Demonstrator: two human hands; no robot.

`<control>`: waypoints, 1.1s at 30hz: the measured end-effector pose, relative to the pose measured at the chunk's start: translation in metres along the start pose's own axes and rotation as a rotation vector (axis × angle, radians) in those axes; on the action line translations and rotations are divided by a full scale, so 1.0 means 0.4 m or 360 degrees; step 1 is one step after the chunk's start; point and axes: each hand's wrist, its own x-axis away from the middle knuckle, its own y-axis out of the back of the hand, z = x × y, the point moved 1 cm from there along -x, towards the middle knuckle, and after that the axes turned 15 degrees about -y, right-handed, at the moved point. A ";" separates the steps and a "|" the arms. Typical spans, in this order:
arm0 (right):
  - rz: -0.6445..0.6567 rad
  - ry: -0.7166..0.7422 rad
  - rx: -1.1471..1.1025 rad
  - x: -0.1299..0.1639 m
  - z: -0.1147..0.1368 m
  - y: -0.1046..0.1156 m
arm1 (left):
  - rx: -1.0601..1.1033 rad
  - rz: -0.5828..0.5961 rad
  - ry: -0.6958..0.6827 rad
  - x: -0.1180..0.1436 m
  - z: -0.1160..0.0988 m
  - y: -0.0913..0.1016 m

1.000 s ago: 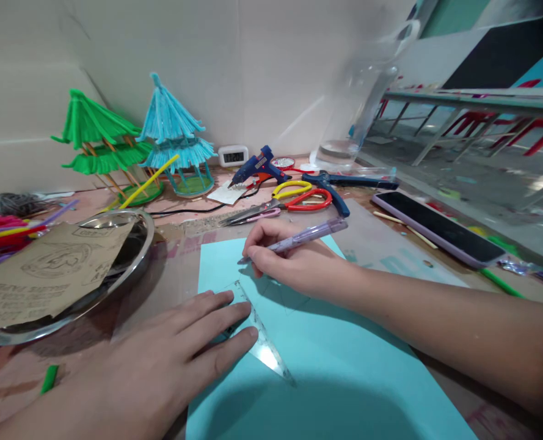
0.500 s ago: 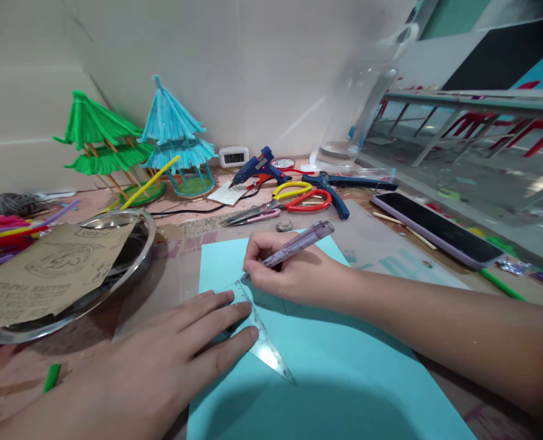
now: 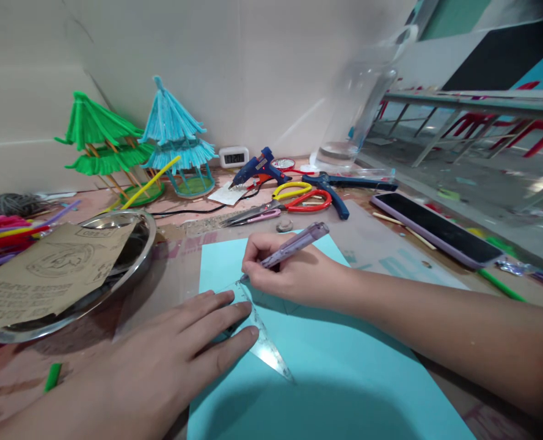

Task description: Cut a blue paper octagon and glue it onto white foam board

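one pen (image 3: 294,245) is clamped in the person's right hand (image 3: 294,275), its tip beside one clear ruler (image 3: 271,355). the ruler lies partly under the left hand (image 3: 179,342), fingers slightly apart, on one turquoise sheet (image 3: 344,366). beyond the right hand lie one pair of scissors (image 3: 276,205) and one glue gun (image 3: 257,167).

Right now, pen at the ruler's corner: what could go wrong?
1. The left hand lies flat on the ruler, fingers spread; uneven pressure might let it pivot on the blue paper.
2. The right hand has the pen close to the ruler's far corner, so a stroke could run off the edge.
3. The glue gun's nozzle is over a white slip; if hot, it might drip or scorch.
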 end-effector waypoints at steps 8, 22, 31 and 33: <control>0.0015 0.0006 -0.0021 0.001 0.000 0.000 | -0.0150 0.0061 -0.0040 -0.006 0.000 0.001; 0.0039 -0.0028 0.0013 0.004 0.002 0.003 | 0.0048 0.0040 0.0020 -0.003 0.001 0.003; 0.0050 -0.0018 -0.0005 0.002 0.002 0.004 | 0.0035 0.0165 0.0054 0.008 -0.004 -0.004; 0.0055 -0.0024 -0.0014 0.002 0.002 0.004 | 0.0027 0.0174 0.0046 0.008 -0.005 -0.005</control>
